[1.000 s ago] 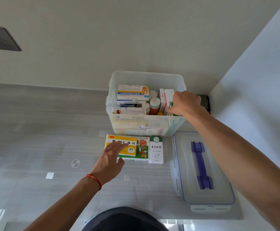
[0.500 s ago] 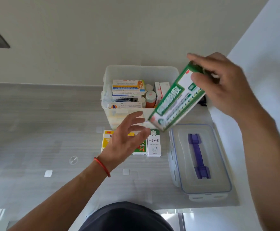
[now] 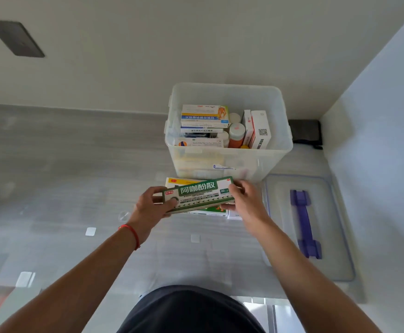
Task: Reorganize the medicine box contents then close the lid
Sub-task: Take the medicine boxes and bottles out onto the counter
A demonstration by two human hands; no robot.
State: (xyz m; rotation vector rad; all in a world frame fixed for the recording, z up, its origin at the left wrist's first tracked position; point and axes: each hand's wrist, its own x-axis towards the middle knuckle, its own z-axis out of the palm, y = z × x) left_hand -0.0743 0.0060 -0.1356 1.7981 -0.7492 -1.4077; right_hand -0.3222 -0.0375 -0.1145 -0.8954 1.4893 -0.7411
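The clear plastic medicine box (image 3: 277, 150) stands open on the floor by the wall, holding several cartons and an orange bottle (image 3: 236, 137). Its clear lid (image 3: 335, 265) with a purple handle lies flat to the right. In front of the box I hold a long green and white carton (image 3: 199, 195) level, my left hand (image 3: 150, 207) on its left end and my right hand (image 3: 244, 200) on its right end. Under it a yellow carton (image 3: 184, 181) lies on the floor, mostly hidden.
A white wall runs behind the box and another along the right. A dark object (image 3: 306, 133) sits in the corner behind the box. A dark plate (image 3: 16, 38) is on the far wall at left. Small white patches (image 3: 90, 231) mark the grey floor.
My right hand lifted the green carton out of the box and brought it down in front. My left hand left the yellow carton and took the green carton's left end.
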